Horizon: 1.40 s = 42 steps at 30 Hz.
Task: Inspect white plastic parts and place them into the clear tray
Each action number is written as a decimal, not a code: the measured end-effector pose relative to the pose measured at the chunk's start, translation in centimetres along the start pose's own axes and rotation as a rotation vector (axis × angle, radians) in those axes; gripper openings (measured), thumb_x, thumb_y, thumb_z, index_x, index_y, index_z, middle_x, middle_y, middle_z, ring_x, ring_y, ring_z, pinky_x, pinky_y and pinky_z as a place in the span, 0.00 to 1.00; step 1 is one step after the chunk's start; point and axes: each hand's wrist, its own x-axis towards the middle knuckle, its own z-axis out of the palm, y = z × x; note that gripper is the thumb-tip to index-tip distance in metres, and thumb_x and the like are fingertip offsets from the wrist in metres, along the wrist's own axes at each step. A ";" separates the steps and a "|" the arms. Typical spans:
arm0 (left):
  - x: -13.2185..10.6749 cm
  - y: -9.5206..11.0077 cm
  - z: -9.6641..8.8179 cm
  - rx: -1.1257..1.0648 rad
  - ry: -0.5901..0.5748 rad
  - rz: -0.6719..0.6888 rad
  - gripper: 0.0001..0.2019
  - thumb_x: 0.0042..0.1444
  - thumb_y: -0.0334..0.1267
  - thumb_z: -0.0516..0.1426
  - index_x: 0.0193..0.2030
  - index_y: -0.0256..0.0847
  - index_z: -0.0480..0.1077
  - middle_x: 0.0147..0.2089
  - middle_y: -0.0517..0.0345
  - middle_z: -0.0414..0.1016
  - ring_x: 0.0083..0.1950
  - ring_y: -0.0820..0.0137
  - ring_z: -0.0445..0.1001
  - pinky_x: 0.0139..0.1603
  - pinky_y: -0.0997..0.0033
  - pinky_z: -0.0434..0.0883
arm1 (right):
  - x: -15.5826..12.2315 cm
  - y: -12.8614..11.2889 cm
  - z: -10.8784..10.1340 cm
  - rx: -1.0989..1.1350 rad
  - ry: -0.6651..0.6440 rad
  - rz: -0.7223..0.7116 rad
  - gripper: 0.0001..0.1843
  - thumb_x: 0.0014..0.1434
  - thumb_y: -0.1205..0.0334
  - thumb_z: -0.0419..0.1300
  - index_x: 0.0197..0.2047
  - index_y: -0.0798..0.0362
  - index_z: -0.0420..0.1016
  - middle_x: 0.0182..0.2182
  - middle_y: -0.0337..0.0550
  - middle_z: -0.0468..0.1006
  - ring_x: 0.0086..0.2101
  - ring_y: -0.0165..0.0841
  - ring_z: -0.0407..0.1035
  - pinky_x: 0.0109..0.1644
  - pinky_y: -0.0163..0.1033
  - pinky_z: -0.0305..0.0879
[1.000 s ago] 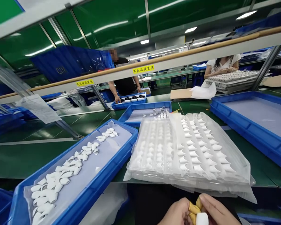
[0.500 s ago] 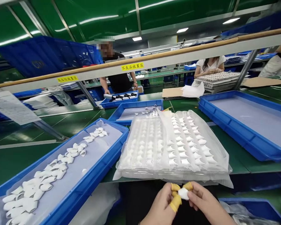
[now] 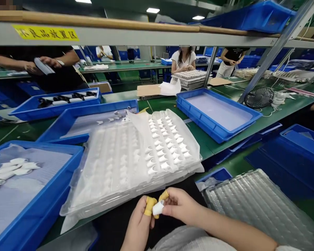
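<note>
A small white hollow plastic piece (image 3: 158, 208) with an open end is between my two hands, just below the table edge. My left hand (image 3: 141, 218), wearing yellow finger cots, is closed on its left side. My right hand (image 3: 181, 205) pinches the other side, a yellow cot on one fingertip. Beyond them lies a stack of clear plastic trays (image 3: 65, 209) with rows of similar white pieces (image 3: 161, 153). A translucent sheet (image 3: 110, 150) covers the left rows. Further white pieces (image 3: 18, 165) lie loose in the blue tray (image 3: 65, 148) at left.
A lined blue tray (image 3: 214, 134) sits at right, near a black fan (image 3: 259, 97). Ribbed clear trays (image 3: 261, 205) stand beside my right arm. A shelf rail (image 3: 136, 35) crosses above. Across the bench, a co-worker's hands (image 3: 45, 64) hold an object above another blue tray (image 3: 57, 109).
My view has swung right, bringing the fan and ribbed trays into sight. The white piece is turned in my fingers, its open end now showing. The co-worker opposite has lifted an object.
</note>
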 end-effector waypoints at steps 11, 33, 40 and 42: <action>-0.5 0.5 0.0 -0.077 -0.153 -0.085 0.18 0.65 0.51 0.49 0.31 0.40 0.65 0.27 0.62 0.69 0.25 0.74 0.62 0.30 0.73 0.61 | -0.2 -0.6 -2.0 0.009 0.068 0.006 0.17 0.54 0.56 0.68 0.45 0.52 0.74 0.38 0.41 0.76 0.40 0.33 0.71 0.48 0.41 0.68; -0.7 0.3 -0.1 0.052 -0.098 0.016 0.10 0.57 0.42 0.60 0.42 0.40 0.69 0.33 0.61 0.72 0.32 0.73 0.70 0.32 0.72 0.68 | -0.5 -0.8 -2.8 -0.326 0.034 -0.143 0.13 0.67 0.56 0.55 0.51 0.51 0.71 0.44 0.47 0.75 0.42 0.35 0.71 0.43 0.41 0.69; -0.8 0.4 -0.2 0.350 -0.090 0.160 0.08 0.58 0.43 0.59 0.36 0.41 0.68 0.32 0.61 0.72 0.31 0.72 0.70 0.30 0.72 0.66 | -0.4 -1.4 -1.6 -0.555 0.044 -0.124 0.13 0.61 0.52 0.63 0.44 0.52 0.73 0.37 0.42 0.72 0.36 0.33 0.67 0.36 0.37 0.64; -0.8 0.5 -0.2 0.367 -0.096 0.181 0.08 0.58 0.43 0.59 0.35 0.40 0.68 0.31 0.62 0.72 0.30 0.72 0.70 0.29 0.73 0.66 | -0.2 -1.5 -1.4 -0.604 0.008 -0.149 0.13 0.63 0.51 0.60 0.37 0.53 0.73 0.32 0.40 0.70 0.33 0.32 0.65 0.35 0.36 0.61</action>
